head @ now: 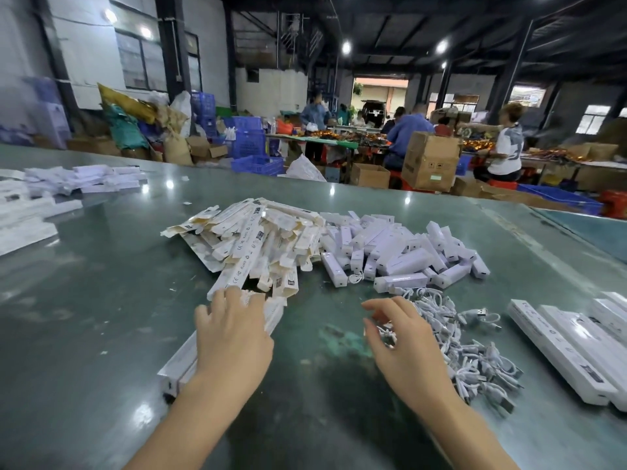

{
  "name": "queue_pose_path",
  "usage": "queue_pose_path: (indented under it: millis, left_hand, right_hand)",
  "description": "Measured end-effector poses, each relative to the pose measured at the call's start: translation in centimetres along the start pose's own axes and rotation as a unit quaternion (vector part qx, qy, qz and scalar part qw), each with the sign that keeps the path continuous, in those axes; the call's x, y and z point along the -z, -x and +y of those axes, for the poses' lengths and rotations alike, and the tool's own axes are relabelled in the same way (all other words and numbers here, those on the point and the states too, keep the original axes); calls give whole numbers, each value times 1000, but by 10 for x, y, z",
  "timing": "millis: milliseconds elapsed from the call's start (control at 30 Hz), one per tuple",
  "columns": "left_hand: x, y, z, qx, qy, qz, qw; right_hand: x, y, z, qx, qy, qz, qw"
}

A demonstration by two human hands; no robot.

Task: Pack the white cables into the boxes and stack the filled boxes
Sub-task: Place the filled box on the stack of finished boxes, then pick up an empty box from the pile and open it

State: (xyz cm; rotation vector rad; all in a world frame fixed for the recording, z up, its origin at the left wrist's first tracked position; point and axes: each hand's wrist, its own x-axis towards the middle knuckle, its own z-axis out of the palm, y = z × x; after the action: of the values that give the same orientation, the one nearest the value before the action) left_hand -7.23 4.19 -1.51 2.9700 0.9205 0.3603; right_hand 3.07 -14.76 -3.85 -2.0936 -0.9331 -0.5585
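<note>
From the head view, the risk is tangling: the white cables [458, 344] lie heaped at about four o'clock on the table [101, 317], and a hasty pull would likely drag several out together. At eleven o'clock the flat unfolded boxes [251, 245] sit in a loose pile that could slide. The left hand [234, 334] rests fingers-forward on a long box [179, 364], touching the pile's near edge. The right hand [403, 347] curls loosely over the cables, seemingly gathering one; a firm pinch I cannot tell.

Two bare forearms, no sleeves in view, left hand [234, 337] and right hand [403, 344] ungloved, no rings, watch or wristbands visible, fingernails short and unpainted
</note>
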Motion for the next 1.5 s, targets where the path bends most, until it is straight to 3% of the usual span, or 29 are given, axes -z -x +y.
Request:
queue_pose_path:
  millis: [133, 333, 567, 633, 733, 833, 933, 1100, 1167, 1267, 1333, 1433, 1500]
  left_hand:
    - [-12, 3, -6, 30, 23, -77, 996]
    - [-26, 8, -20, 37, -15, -56, 998]
    - [-11, -12, -35, 77, -41, -108, 990]
    - [-9, -21, -26, 58, -42, -85, 994]
    - [-14, -36, -4, -36, -10, -34, 999]
    - [-27, -47, 21, -112, 22, -79, 990]
    - [-39, -54, 34, -104, 34, -121, 987]
    - [-37, -61, 36, -74, 53, -112, 990]
    - [-29, -60, 36, -79, 85, -70, 991]
    - [-5, -58, 37, -78, 214, 66, 971]
    - [19, -56, 39, -74, 287, 174, 939]
    - [51, -48, 40, -92, 298, 338, 888]
    - [63, -37, 44, -119, 340, 409, 838]
  right_hand:
    - [0, 0, 1, -10, -1, -4, 1000]
    - [-1, 1, 2, -19, 9, -17, 1000]
    - [-3, 1, 4, -33, 6, -29, 999]
    - [-4, 2, 4, -32, 7, -31, 999]
    - [-4, 2, 4, -29, 8, -36, 999]
    - [-4, 1, 4, -28, 8, -37, 999]
    - [-3, 1, 4, -28, 6, -38, 999]
    - [-5, 1, 2, -22, 8, -39, 999]
    - [-5, 1, 1, -22, 6, -40, 999]
    - [-4, 1, 0, -26, 1, -36, 999]
    - [-3, 1, -1, -33, -7, -32, 999]
    - [-3, 1, 0, -45, -23, -28, 998]
    - [-3, 0, -2, -48, -47, -7, 998]
